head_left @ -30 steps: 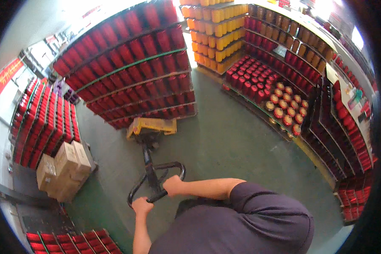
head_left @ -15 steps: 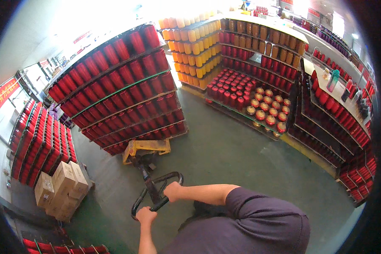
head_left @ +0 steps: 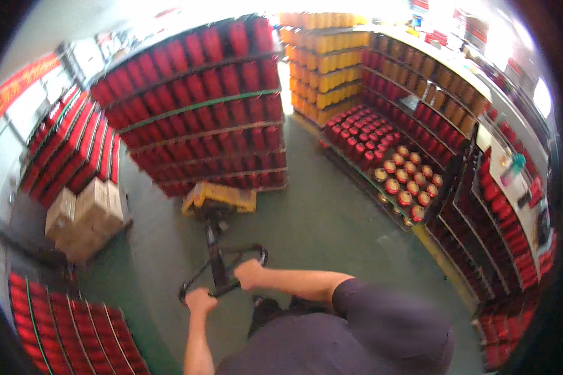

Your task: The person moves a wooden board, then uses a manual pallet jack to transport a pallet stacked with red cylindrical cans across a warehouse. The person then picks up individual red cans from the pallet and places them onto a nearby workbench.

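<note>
Floor [head_left: 331, 250] lies open between yellow edge strip [head_left: 441, 257] and black handle [head_left: 226, 289], which our left hand [head_left: 200, 302] and right hand [head_left: 249, 275] clasp, fingers curled.

white glare up top — dimmer below, motion blur, fisheye bending, black corners

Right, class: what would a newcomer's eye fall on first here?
First, the tall stack of red containers, left of centre, with a yellow pallet jack at its base. Then the bright yellow containers, top centre. Lower down, left grip and right grip hold the jack's black handle.
</note>
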A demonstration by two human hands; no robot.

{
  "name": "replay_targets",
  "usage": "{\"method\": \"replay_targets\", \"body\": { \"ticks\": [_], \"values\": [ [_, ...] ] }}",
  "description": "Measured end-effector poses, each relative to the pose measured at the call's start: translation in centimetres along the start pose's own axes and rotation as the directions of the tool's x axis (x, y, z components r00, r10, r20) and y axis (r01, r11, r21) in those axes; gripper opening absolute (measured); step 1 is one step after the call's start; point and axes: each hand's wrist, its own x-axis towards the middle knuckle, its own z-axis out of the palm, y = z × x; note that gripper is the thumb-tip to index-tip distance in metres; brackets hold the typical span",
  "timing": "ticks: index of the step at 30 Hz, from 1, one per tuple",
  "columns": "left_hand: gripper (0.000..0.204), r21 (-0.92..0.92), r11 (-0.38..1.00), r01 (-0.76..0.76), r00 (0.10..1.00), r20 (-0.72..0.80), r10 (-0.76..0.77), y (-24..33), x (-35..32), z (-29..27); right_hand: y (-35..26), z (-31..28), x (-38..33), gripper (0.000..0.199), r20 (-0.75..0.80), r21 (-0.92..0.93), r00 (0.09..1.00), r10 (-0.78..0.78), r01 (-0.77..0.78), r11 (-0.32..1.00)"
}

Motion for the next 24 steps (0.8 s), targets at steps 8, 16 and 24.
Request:
{"method": "replay_targets", "body": {
  "ticks": [8, 16, 24],
  "values": [
    [0.026, -0.042, 0.993, 0.110, 0.992, 0.062, -0.107, 10.3, -4.9, 0.1, 6.4, 2.7, -5.8, 0.028, 0.066, -0.018, 0.995, -0.072, 0.073, 0.997],
    [0.026, -0.051, 0.983, 0.179, 0.977, 0.123, -0.171, 17.6, -9.6, 0.5, 10.3, 4.5, -11.6, 0.031, 0.124, -0.022, 0.987, -0.102, 0.106, 0.994],
    [0.027, -0.122, 0.974, 0.190, 0.978, 0.112, -0.177, 21.8, -16.0, 2.5, 10.9, 6.0, -18.6, 0.026, 0.131, -0.073, 0.982, -0.138, 0.148, 0.986]
  ]
}}
